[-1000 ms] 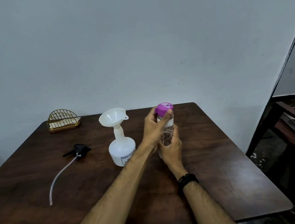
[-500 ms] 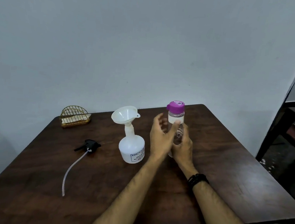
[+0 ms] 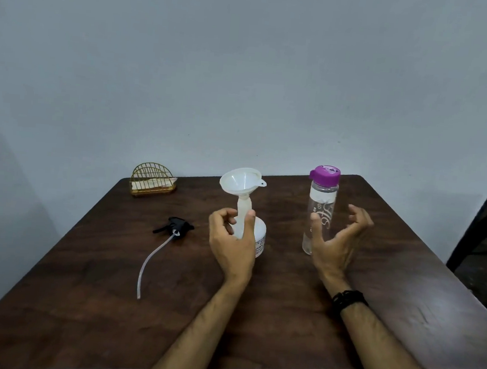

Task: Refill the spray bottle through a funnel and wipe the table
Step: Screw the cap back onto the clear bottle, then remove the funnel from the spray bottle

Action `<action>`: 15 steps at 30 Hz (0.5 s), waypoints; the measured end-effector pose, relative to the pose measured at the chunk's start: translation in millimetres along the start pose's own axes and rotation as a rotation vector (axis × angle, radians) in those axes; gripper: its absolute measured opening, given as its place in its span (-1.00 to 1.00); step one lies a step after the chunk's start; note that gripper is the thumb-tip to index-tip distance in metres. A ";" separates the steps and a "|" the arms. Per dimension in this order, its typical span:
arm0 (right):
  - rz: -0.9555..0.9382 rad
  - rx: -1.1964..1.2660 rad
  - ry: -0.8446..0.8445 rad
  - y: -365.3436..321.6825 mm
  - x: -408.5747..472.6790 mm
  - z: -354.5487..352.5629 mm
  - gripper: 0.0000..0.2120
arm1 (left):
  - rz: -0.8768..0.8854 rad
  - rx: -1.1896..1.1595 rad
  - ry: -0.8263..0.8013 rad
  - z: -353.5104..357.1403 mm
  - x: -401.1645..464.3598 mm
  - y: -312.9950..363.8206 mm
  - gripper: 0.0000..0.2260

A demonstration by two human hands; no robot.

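Bottle (image 3: pixel 248 229), white plastic and probably light, stands mid-bench (image 3: pixel 404 286) with the funnel (image 3: pixel 241 181) seated loosely in its neck; it is best steadied at that neck. The left hand (image 3: pixel 231 242) is curled around the neck, not fully closed. The right hand (image 3: pixel 336 242) is spread, empty, beside the water bottle (image 3: pixel 321 211).

Dark table (image 3: pixel 403 301): spray bottle (image 3: pixel 256 238), water bottle (image 3: pixel 321 208).

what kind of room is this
Probably a plain room in a home, though that is uncertain: a dark wooden table against a bare painted wall, with a small gold wire holder and more wooden furniture at the right edge.
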State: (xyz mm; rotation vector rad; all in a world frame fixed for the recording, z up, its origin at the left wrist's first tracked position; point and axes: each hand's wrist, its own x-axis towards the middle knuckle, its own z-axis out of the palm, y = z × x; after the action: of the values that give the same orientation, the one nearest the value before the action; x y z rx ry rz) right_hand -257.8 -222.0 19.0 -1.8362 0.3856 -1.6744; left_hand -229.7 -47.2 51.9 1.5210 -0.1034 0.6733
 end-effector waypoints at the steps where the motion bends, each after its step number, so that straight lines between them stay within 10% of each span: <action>1: -0.064 -0.017 0.029 -3.6 -2.9 -0.4 -0.43 | -0.047 -0.002 0.019 -0.7 5.2 -1.4 -0.69; 5: -0.267 0.040 -0.084 -18.1 -20.0 3.0 -0.52 | -0.096 0.112 -0.060 5.9 26.9 -3.9 -0.50; 15: -0.307 0.078 -0.396 -25.9 -31.4 5.6 -0.53 | -0.074 0.000 -0.198 19.6 51.1 8.4 -0.83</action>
State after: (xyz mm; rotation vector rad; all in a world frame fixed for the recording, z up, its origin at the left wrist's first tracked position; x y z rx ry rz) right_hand -262.1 -182.1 10.1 -2.1874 -0.1329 -1.4359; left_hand -185.1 -48.9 84.7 1.5817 -0.1960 0.4622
